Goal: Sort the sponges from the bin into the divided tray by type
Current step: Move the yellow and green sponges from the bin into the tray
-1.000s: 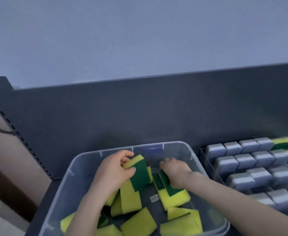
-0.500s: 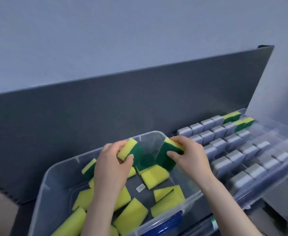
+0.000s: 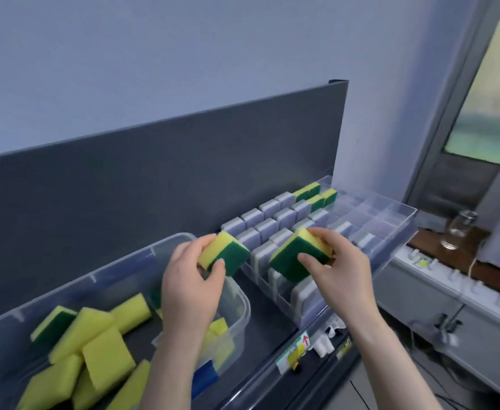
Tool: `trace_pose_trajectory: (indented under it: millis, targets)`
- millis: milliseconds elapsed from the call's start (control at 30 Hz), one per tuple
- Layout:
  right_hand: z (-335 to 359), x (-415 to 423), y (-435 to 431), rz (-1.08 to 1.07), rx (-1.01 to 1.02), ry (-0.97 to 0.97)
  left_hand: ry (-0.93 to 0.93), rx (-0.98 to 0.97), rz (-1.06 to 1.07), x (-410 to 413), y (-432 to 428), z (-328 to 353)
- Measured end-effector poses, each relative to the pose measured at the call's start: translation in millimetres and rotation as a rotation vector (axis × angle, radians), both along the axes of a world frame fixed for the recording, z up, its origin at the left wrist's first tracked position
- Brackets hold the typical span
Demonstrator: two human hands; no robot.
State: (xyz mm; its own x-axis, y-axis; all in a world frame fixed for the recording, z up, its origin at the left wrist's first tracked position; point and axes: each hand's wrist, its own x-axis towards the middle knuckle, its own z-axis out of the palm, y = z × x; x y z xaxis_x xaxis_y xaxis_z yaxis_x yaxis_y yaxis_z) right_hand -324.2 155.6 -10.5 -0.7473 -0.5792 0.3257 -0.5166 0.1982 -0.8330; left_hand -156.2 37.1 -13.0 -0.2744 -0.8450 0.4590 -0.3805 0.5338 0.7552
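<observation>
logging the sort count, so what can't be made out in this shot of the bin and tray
- Head view: the bin runs off the bottom-left edge, and the left hand and forearm cover part of it, so the loose sponges cannot be counted.
- Head view: the right hand and its green-and-yellow sponge hide the tray compartments beneath.
- Head view: the shelf label is too blurred to read.

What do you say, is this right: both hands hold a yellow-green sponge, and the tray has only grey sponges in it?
One point is wrong. The left hand and right hand do hold yellow-green sponges, but the tray has not only grey sponges: the head view also shows far sponges in yellow-green at its far end.
</observation>
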Motion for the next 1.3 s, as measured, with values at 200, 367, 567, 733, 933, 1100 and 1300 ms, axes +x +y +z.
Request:
trace_pose_trajectory:
  millis: [200, 367, 567, 733, 933, 1100, 1300]
  targets:
    - [0, -77, 43, -0.016, -0.017, -0.016, 0.017, 0.004, -0.064, -84, 33, 3]
    - [-7, -145, 77, -0.018, 0.007, 0.009, 0.028, -0.029, -0.089, -153, 69, 3]
    - [-7, -209, 106, -0.022, 0.007, 0.041, 0.065, -0.007, -0.090, -221, 102, -2]
    - [-12, -241, 111, -0.001, -0.001, 0.023, 0.027, 0.000, -0.061, -245, 112, -8]
    - [-28, -270, 93, 0.046, -0.037, 0.003, -0.050, -0.038, 0.004, -268, 99, -11]
    - [-32, -302, 60, 0.088, -0.028, -0.034, -0.072, -0.016, 0.045, -297, 67, -11]
    - [-19, -347, 5, 0.163, 0.025, -0.020, -0.070, 0.020, 0.096, -331, 16, -6]
